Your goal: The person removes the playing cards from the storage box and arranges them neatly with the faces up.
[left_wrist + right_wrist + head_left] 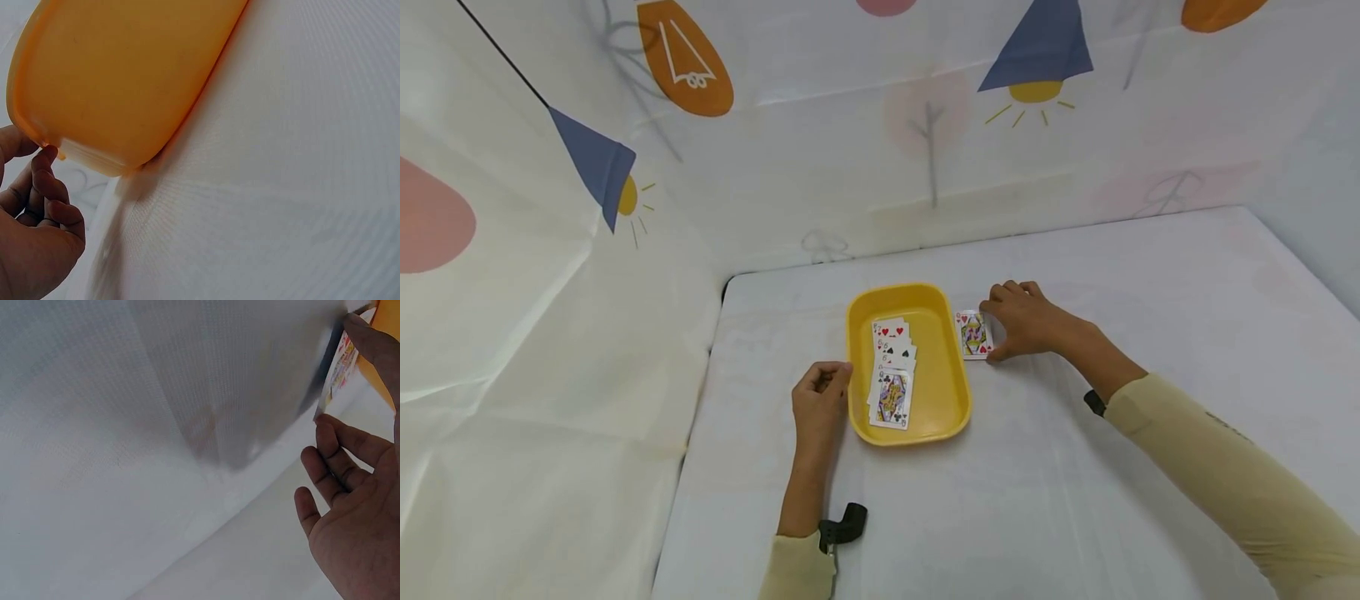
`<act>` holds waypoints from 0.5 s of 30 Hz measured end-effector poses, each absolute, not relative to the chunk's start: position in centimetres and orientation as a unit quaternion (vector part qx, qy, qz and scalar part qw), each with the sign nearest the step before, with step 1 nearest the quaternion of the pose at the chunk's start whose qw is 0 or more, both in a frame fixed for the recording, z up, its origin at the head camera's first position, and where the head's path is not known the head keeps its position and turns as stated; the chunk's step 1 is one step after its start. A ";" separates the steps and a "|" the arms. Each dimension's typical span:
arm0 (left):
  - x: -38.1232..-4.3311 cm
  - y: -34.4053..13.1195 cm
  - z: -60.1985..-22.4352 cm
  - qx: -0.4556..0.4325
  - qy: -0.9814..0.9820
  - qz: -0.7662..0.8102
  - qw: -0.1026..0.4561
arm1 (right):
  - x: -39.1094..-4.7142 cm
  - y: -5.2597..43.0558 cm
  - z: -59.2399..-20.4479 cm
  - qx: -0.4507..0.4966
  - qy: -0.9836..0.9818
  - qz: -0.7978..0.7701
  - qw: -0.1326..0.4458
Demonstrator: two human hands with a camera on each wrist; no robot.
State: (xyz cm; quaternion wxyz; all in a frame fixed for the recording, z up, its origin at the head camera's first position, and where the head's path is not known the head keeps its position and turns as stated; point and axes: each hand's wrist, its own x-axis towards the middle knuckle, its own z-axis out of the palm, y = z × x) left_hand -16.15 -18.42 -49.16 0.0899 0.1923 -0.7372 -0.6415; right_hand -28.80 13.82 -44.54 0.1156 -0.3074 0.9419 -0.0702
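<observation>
A yellow tray stands near the middle of the table. My left hand pinches its left rim between thumb and fingers; the left wrist view shows the fingertips at the edge of the tray. Inside the tray lie several overlapping playing cards, a queen of clubs on top and a seven of hearts toward the far end. Just right of the tray, my right hand holds a queen of hearts face up by its edges. In the right wrist view the card shows tilted between thumb and fingers.
The table has a white cover. A patterned sheet hangs along its far side, and another sheet drops at the left edge. A black strap sits on the left wrist.
</observation>
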 end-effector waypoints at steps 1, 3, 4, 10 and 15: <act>-16.2 -18.4 -49.1 0.191 -0.737 -0.642 0.090 | -28.8 13.9 -44.6 -0.307 0.942 -0.070 0.115; -16.3 -18.2 -49.1 0.189 -0.738 -0.641 0.091 | -28.8 14.0 -44.7 -0.308 0.942 -0.069 0.115; -16.3 -18.2 -49.1 0.188 -0.738 -0.641 0.091 | -28.9 14.0 -44.7 -0.309 0.942 -0.070 0.115; -16.4 -18.0 -49.1 0.180 -0.739 -0.643 0.086 | -28.9 14.2 -44.8 -0.310 0.940 -0.072 0.123; -16.2 -18.2 -49.1 0.189 -0.747 -0.631 0.091 | -28.9 14.0 -44.9 -0.321 0.936 -0.071 0.129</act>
